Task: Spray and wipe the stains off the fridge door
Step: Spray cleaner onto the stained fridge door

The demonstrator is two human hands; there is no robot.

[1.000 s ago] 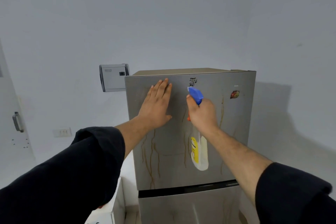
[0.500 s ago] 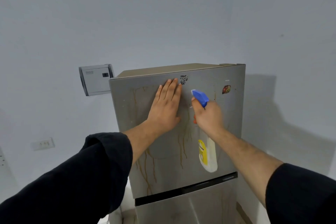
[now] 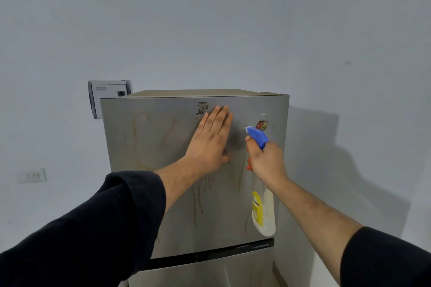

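The grey fridge door [image 3: 149,154] fills the middle of the head view, with brown drip stains [image 3: 198,200] running down it. My left hand [image 3: 211,140] lies flat on the upper door, fingers straight; whether a cloth sits under it I cannot tell. My right hand [image 3: 265,161] grips the neck of a spray bottle [image 3: 263,209] with a blue nozzle [image 3: 256,135] aimed at the door. The bottle has a pale body and a yellow label and hangs below the hand.
A grey wall box [image 3: 107,95] sits behind the fridge's top left corner. A wall socket [image 3: 32,176] is at the left. Two stickers [image 3: 261,125] mark the upper door. A dark gap [image 3: 210,256] separates the upper door from the lower door.
My left hand has slid to the right across the upper door, past the black sticker. My right hand with the bottle has also shifted right, toward the coloured sticker.
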